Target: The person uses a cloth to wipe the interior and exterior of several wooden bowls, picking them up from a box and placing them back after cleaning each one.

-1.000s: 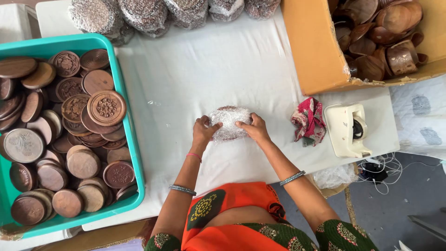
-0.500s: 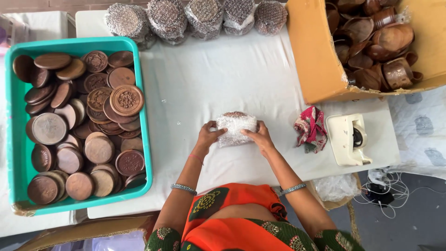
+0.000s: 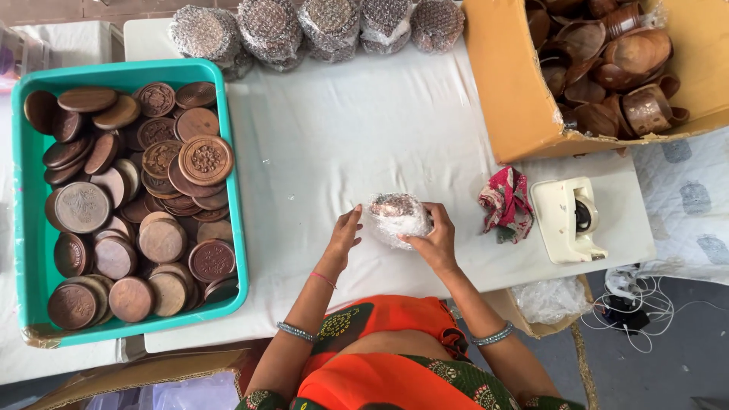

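A round wooden piece wrapped in clear bubble wrap (image 3: 396, 216) lies on the white table (image 3: 357, 137) in front of me. My right hand (image 3: 434, 241) grips its right side, thumb across the front. My left hand (image 3: 343, 237) has come off the bundle and hovers just to its left, fingers spread, holding nothing. Left of my hands stands a teal plastic tub (image 3: 237, 228) filled with several carved round wooden discs (image 3: 205, 159).
Several bubble-wrapped stacks (image 3: 269, 30) line the table's far edge. A cardboard box (image 3: 505, 99) of wooden bowls and cups stands at the upper right. A red patterned cloth (image 3: 505, 201) and a cream tape dispenser (image 3: 569, 220) lie right of my hands. Cables lie on the floor (image 3: 645, 311).
Both hands held the wrapped bundle before; now my left hand has let go and moved slightly left, while my right keeps its grip.
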